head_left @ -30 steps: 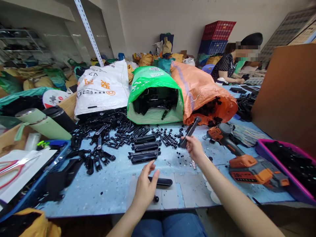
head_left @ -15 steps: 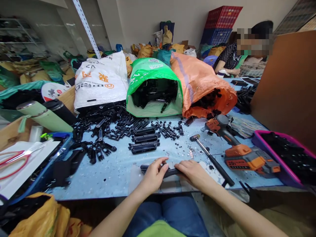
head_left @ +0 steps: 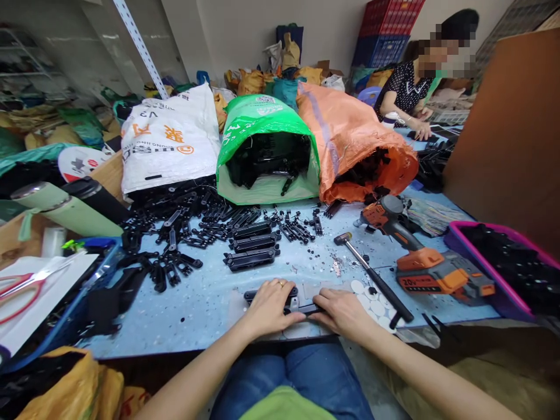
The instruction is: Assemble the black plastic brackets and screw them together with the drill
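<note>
Both my hands rest on a long black plastic bar (head_left: pixel 292 301) lying near the front edge of the blue table (head_left: pixel 205 303). My left hand (head_left: pixel 269 308) presses on its left part with fingers curled over it. My right hand (head_left: pixel 343 311) grips its right end. A small hammer (head_left: pixel 371 277) lies on the table just right of my right hand. Three similar black bars (head_left: pixel 254 244) lie stacked in a row farther back, among several loose black plastic parts (head_left: pixel 184 233).
An orange cordless drill (head_left: pixel 420 256) lies at right beside a pink tray (head_left: pixel 503 274) of black parts. White (head_left: pixel 166 140), green (head_left: pixel 266 151) and orange (head_left: pixel 354 146) sacks spill parts at the back. Scissors (head_left: pixel 26 283) and flasks (head_left: pixel 65 210) sit at left. Another person (head_left: pixel 411 93) works at far right.
My right hand put the hammer down on the table and came to the black bar. Both hands now hold the bar near the front edge.
</note>
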`<state>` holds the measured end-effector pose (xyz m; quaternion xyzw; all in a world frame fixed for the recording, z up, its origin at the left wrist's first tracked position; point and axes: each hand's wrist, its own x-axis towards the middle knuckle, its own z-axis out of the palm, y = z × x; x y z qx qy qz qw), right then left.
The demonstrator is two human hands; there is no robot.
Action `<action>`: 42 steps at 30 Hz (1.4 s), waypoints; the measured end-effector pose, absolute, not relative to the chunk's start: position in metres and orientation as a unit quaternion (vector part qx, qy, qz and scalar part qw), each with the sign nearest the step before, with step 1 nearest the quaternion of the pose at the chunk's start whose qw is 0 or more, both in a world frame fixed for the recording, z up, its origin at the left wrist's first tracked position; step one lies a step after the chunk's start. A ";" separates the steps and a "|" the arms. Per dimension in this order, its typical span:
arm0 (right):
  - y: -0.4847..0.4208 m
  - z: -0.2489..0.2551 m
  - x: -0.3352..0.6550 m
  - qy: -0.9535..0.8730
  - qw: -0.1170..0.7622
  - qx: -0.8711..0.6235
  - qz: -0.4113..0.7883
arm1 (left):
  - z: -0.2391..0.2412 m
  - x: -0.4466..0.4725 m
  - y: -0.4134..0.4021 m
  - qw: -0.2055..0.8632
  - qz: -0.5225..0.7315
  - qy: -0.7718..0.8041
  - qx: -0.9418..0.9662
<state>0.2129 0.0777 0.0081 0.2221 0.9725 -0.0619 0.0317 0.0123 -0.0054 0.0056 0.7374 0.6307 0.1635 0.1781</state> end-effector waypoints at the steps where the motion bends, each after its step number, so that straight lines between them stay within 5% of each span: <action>1: 0.077 0.010 0.212 0.973 0.017 0.226 -0.046 | 0.005 0.012 -0.006 0.173 0.174 0.637 0.730; 9: 0.072 0.026 0.202 0.974 -0.035 0.218 0.047 | -0.007 0.009 -0.011 0.131 0.242 0.638 0.719; 42: 0.118 0.018 0.206 0.993 -0.026 0.111 -0.008 | -0.012 0.018 -0.010 0.115 0.226 0.659 0.708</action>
